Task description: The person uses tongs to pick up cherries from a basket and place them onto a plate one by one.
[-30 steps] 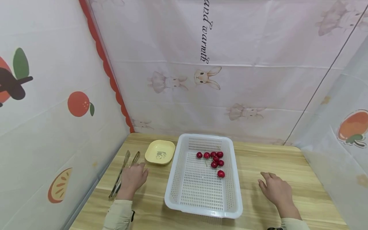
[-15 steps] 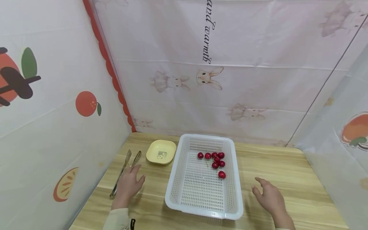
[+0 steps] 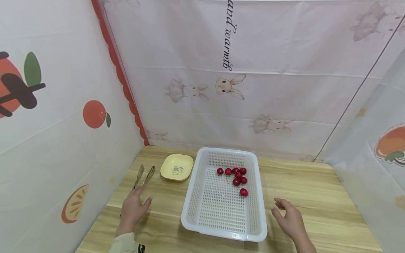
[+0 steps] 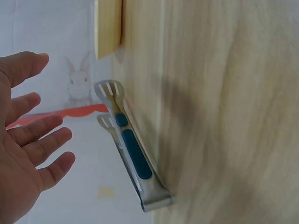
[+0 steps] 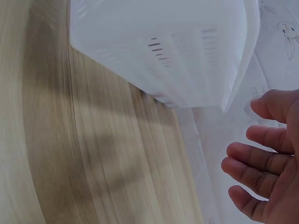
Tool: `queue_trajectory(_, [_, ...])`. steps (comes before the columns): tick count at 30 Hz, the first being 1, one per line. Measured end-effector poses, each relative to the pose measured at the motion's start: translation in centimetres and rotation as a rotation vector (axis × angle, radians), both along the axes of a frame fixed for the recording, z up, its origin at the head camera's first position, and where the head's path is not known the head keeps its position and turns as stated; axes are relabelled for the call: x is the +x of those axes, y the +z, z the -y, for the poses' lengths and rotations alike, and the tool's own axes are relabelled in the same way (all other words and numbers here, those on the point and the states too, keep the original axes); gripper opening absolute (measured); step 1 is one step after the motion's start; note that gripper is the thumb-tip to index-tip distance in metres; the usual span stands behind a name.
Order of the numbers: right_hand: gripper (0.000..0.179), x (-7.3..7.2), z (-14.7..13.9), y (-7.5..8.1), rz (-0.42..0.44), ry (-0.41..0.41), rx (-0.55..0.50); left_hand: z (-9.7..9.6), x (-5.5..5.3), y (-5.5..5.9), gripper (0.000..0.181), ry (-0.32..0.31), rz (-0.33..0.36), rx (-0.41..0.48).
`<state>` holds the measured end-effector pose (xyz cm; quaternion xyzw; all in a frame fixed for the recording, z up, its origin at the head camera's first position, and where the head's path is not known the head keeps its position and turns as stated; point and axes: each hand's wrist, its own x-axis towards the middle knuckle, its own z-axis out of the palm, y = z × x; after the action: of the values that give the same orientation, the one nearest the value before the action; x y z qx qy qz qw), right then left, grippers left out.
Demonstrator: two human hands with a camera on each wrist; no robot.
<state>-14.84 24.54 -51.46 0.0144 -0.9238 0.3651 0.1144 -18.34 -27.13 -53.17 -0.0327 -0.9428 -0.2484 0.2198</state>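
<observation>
I find the tongs (image 4: 136, 154) at nine o'clock from the basket (image 3: 218, 211), presumably for easy reach by my left hand (image 3: 134, 207), which, like my right hand (image 3: 291, 218), is loosely spread and empty.

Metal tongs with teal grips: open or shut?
Open: in the left wrist view, the tongs have their slotted tips spread apart.

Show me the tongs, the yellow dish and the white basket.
Tongs (image 4: 137, 154), left wrist view, on the teal grip.
Yellow dish (image 3: 176, 162), head view, on its bare floor.
White basket (image 3: 218, 203), head view, on its perforated floor.
</observation>
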Motion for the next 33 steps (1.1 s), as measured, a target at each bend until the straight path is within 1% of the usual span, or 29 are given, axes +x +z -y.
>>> queue_trajectory(4, [0.036, -0.1, 0.6, -0.3, 0.012, 0.006, -0.067, 0.6, 0.2, -0.1, 0.066, 0.031, 0.028, 0.034])
queue_trajectory(8, [0.033, -0.4, 1.1, -0.8, 0.037, 0.002, -0.168, 1.2, 0.2, -0.3, 0.061, 0.048, 0.025, 0.065])
queue_trajectory(11, [0.036, -0.4, 1.6, -0.8, 0.068, -0.002, -0.227, 1.8, 0.2, -0.4, 0.058, 0.055, 0.028, 0.088])
queue_trajectory(17, [0.043, -0.3, 2.5, -0.9, 0.142, 0.002, -0.310, 3.2, 0.2, -0.9, 0.060, 0.065, 0.021, 0.121])
queue_trajectory(20, [0.045, -0.3, 2.7, -0.9, 0.176, -0.017, -0.331, 3.9, 0.2, -1.2, 0.060, 0.067, 0.027, 0.137])
queue_trajectory(25, [0.048, -0.5, 3.3, -0.8, 0.241, -0.035, -0.344, 4.9, 0.2, -1.4, 0.062, 0.085, 0.080, 0.165])
queue_trajectory(27, [0.045, -0.5, 3.6, -0.7, 0.248, -0.050, -0.331, 5.2, 0.3, -1.5, 0.063, 0.089, 0.097, 0.173])
queue_trajectory(30, [0.037, -0.3, 4.3, -0.4, 0.231, -0.095, -0.315, 5.5, 0.3, -1.5, 0.065, 0.082, 0.131, 0.188])
queue_trajectory(33, [0.034, -0.2, 5.0, -0.2, 0.231, -0.135, -0.323, 5.9, 0.4, -1.5, 0.067, 0.087, 0.177, 0.217])
